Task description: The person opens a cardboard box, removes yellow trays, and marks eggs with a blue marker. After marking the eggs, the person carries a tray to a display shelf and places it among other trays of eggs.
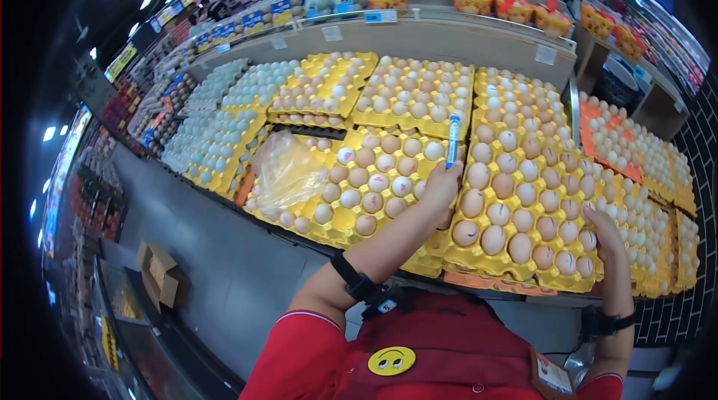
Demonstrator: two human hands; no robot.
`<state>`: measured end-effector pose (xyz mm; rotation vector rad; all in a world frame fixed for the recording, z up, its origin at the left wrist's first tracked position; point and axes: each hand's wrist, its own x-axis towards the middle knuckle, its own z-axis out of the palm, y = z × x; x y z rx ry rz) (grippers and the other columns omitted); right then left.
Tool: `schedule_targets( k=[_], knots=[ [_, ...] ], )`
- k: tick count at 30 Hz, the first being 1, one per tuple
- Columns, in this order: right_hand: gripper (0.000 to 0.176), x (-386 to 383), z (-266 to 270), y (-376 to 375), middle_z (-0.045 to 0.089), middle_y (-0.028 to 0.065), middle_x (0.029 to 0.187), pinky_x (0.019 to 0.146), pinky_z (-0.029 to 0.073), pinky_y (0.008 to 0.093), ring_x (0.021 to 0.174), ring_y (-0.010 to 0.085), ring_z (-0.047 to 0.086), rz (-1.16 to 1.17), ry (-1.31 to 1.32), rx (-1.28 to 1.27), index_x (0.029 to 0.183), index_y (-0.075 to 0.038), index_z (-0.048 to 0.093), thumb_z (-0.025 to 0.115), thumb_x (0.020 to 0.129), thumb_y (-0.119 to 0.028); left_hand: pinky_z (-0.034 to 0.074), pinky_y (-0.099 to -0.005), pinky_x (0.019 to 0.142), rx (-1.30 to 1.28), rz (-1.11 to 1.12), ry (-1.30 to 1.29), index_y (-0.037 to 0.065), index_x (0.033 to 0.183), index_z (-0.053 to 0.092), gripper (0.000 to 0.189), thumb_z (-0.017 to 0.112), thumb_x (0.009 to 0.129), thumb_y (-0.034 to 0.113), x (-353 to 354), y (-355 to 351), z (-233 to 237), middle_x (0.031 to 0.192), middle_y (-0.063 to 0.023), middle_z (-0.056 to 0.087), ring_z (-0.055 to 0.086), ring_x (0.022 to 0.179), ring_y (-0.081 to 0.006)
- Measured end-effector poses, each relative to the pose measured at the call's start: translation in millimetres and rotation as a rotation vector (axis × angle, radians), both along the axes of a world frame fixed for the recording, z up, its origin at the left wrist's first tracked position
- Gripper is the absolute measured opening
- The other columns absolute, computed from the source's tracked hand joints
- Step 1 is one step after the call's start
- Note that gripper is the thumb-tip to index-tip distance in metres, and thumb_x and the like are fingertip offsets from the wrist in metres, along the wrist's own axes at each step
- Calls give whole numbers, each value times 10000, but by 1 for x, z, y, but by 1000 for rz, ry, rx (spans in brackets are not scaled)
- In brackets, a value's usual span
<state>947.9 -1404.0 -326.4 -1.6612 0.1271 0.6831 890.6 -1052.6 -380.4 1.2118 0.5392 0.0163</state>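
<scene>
A blue and white marker [453,138] stands up from my left hand [443,189], whose fingers close round its lower end. That hand is over the left edge of a yellow tray [479,259] of brown and pale eggs, several with dark pen strokes. At the tray's right side, my right hand [604,231] rests its fingers by the outer eggs; whether it grips the rim is hidden. Left of the marker lies another yellow tray [344,224], where some eggs bear pink marks. A clear plastic bag [288,172] covers part of it.
More egg trays [411,93] fill the display behind, with pale bluish eggs [209,149] at the left. Red-topped packages [473,0] sit on the ledge above. An orange tray [609,134] is at the right. An open cardboard box [161,276] stands at lower left.
</scene>
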Motion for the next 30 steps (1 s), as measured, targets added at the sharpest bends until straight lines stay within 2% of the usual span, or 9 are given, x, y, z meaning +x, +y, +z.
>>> schedule_targets(
  k=[5, 7, 8, 10, 14, 17, 20, 25, 30],
  knots=[
    [574, -19, 16, -34, 378, 186, 1376, 1044, 299, 356, 1263, 256, 379, -63, -439, -407, 1355, 30, 336, 543, 893, -241, 399, -254, 673, 400, 79, -108, 28, 1050, 561, 258, 544, 892, 232, -50, 99, 22, 920, -16, 550, 469, 766, -108],
    [539, -37, 37, -35, 387, 180, 1374, 1061, 274, 362, 1277, 246, 362, -114, -527, -337, 1349, 26, 350, 532, 896, -204, 403, -298, 789, 1053, 198, -59, -11, 909, 570, 289, 633, 826, 258, -74, 182, -7, 967, -89, 554, 513, 909, -185],
    [530, -46, 46, -33, 392, 178, 1370, 1054, 286, 364, 1272, 246, 369, -100, -575, -334, 1345, 27, 356, 527, 898, -201, 385, -381, 858, 1715, 291, 48, -24, 836, 574, 316, 692, 756, 258, -94, 216, -12, 1062, -175, 534, 482, 1042, -314],
    [513, -68, 63, -15, 404, 174, 1363, 1042, 309, 369, 1262, 245, 383, -83, -677, -335, 1338, 29, 368, 518, 900, -193, 321, -530, 909, 1664, 339, 446, -4, 817, 618, 365, 744, 679, 310, -126, 272, -21, 1258, -196, 433, 339, 1191, -397],
    [475, -110, 93, 58, 443, 197, 1321, 994, 371, 387, 1170, 261, 482, -67, -793, -399, 1277, 44, 442, 511, 900, -236, 426, -465, 787, 1431, 134, 697, -9, 790, 612, 229, 682, 691, 185, -155, 344, -60, 960, -231, 588, 543, 966, -376],
    [489, -126, 100, 118, 487, 203, 1275, 991, 372, 387, 1145, 263, 503, -45, -928, -401, 1238, 55, 478, 519, 889, -286, 454, -433, 625, 1496, 432, 346, -19, 777, 587, 146, 599, 701, 105, -142, 392, -30, 649, -218, 573, 590, 671, -379],
    [488, -144, 108, 208, 550, 225, 1164, 943, 387, 393, 1107, 302, 520, -5, -975, -299, 1141, 62, 540, 569, 841, -322, 388, -432, 551, 1637, 652, 168, -19, 736, 527, 223, 644, 766, 168, -128, 474, 61, 626, -171, 541, 495, 561, -342],
    [424, -164, 91, 304, 594, 227, 1088, 913, 411, 378, 1033, 306, 567, 93, -884, -281, 1085, 48, 576, 651, 768, -223, 437, -416, 593, 1989, 938, 50, 11, 831, 605, 254, 647, 803, 260, -85, 601, 150, 690, -135, 599, 584, 642, -315],
    [415, -176, 43, 348, 565, 201, 1165, 948, 394, 359, 1092, 285, 544, 75, -710, -392, 1105, 43, 567, 675, 749, -141, 457, -444, 773, 2335, 659, 343, 7, 972, 631, 452, 641, 787, 419, -34, 733, 99, 1007, -160, 609, 572, 953, -338]
  ],
)
